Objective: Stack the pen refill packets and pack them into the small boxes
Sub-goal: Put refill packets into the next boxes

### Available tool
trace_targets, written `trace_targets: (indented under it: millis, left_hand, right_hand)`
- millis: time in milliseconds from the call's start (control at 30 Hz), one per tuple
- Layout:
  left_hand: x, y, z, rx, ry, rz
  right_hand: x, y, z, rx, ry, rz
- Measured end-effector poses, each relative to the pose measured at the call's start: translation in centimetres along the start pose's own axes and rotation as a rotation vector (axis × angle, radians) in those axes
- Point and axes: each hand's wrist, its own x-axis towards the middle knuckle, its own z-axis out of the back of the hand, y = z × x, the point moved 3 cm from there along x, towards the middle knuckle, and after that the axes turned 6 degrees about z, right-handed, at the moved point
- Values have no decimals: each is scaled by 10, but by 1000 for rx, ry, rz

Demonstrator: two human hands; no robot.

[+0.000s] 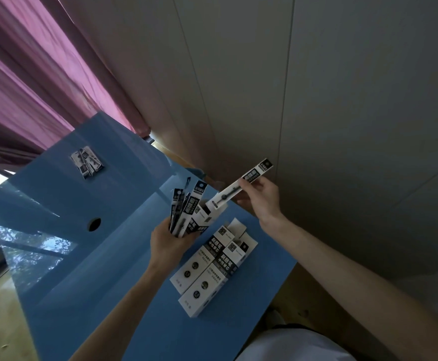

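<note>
Blue table (103, 269) — two small boxes (212, 269) side by side; loose packets (87, 162) far corner.

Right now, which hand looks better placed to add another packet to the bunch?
The right hand: it already pinches a single refill packet beside the bunch of packets, which fills the left hand.
</note>
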Motion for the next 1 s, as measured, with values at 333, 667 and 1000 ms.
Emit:
trace_targets:
  millis: [333, 667, 1000]
  left_hand:
    - [-14, -11, 15, -237, 59, -51]
    - [-15, -11, 21, -320, 76, 20]
    - [-13, -8, 22, -317, 62, 47]
  right_hand:
    - [-23, 61, -33, -189, 237, 370]
    - [-50, 63, -44, -120, 259, 489]
    - [-47, 58, -49, -152, 193, 480]
